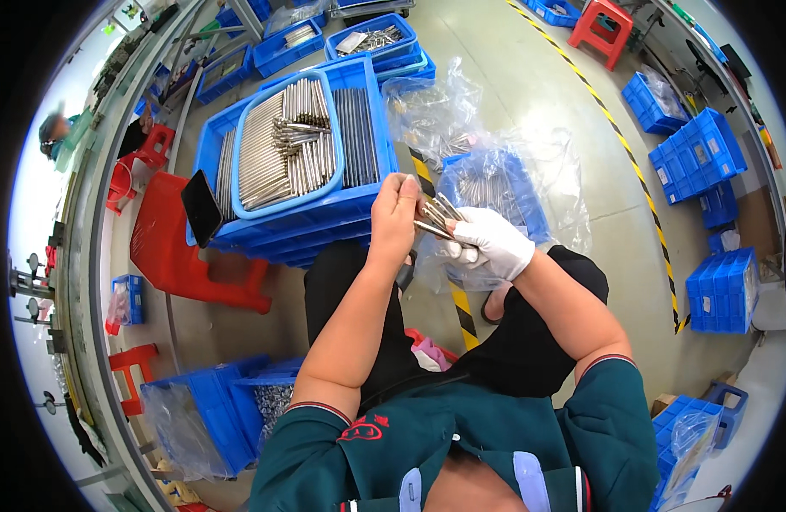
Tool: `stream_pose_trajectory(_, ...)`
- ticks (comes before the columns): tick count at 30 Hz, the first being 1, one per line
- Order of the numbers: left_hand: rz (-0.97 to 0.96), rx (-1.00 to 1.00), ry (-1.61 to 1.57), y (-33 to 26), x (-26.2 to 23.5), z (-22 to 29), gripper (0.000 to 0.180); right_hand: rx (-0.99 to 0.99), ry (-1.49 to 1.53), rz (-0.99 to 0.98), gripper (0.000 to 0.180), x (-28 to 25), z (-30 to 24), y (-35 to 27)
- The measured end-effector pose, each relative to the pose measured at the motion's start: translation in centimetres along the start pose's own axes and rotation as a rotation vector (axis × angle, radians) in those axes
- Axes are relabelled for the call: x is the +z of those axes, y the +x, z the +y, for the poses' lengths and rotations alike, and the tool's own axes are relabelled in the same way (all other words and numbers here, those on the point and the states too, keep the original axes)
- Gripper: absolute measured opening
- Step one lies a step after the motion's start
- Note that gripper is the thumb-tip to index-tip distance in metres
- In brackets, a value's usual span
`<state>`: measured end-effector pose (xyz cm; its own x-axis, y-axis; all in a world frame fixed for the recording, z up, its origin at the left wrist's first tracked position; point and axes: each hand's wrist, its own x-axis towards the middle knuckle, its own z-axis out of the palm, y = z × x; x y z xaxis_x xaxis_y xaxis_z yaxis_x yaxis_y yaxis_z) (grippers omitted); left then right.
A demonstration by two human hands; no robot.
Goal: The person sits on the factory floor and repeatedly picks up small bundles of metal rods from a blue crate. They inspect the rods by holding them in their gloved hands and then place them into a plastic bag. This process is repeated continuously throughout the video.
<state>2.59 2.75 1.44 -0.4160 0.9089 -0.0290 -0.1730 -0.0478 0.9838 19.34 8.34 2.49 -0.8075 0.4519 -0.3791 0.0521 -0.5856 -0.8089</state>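
Observation:
My right hand (495, 245), in a white glove, is closed round a small bundle of thin metal rods (440, 210), whose ends fan out toward my left hand. My bare left hand (394, 213) is closed right beside the rod ends; what its fingers pinch, if anything, is hidden. Ahead on the left, a light-blue tray (339, 141) full of stacked metal rods (269, 166) rests on a stack of blue crates (312, 209). Just beyond my right hand, a blue crate (536, 213) lined with clear plastic (572, 183) holds more rods.
A black phone (203, 207) leans at the crate stack's left corner. Beside it stands a red stool (167, 239). Blue crates (700, 158) line the right side, past yellow-black floor tape (623, 141). Another crate (209, 418) sits low on the left, near a bin of small metal parts (273, 405).

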Motion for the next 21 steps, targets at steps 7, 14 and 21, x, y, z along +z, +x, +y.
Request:
stream_pose_trajectory(7,-0.095,-0.165,-0.288,-0.4,0.1,0.0,0.022,-0.147,-0.276,0.212,0.02,0.3,-1.3,-1.0)
stream_pose_trajectory(14,-0.263,-0.379,-0.549,-0.5,-0.7,0.3,0.021,-0.214,-0.387,0.312,0.025,0.1,-2.7,-1.7)
stream_pose_trajectory(21,-0.302,-0.36,-0.528,-0.7,-0.5,0.3,0.018,-0.289,-0.554,0.342,0.026,0.1,-2.6,-1.7)
